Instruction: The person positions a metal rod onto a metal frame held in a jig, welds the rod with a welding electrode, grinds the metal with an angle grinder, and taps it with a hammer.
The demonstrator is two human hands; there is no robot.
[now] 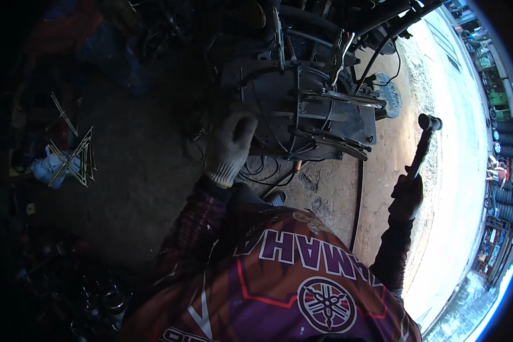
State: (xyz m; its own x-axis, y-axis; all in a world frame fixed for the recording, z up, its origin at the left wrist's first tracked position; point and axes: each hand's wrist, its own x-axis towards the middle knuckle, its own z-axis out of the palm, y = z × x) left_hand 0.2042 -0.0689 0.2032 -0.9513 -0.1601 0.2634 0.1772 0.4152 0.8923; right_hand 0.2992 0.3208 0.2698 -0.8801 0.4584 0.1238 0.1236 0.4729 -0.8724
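My right hand point(406, 196), dark against the bright ground, is closed round the handle of a hammer point(422, 151). The hammer is raised on the right, its head point(430, 122) uppermost and apart from the metalwork. My left hand point(231, 142), in a pale knitted glove, is at the near left edge of a dark metal plate point(268, 85). Its fingers look curled; what they hold, if anything, is hidden. On the plate is a framework of metal bars and thin rods point(296, 108), with two long brackets point(333, 142) at its right side.
A black cable point(262, 181) loops below the plate. Behind it stand dark tubes point(376, 23) and a blue patterned plate point(389, 94). Thin sticks point(74, 162) lie on the left by a pale bag point(48, 171). Shiny metal parts point(111, 299) sit in shadow at lower left.
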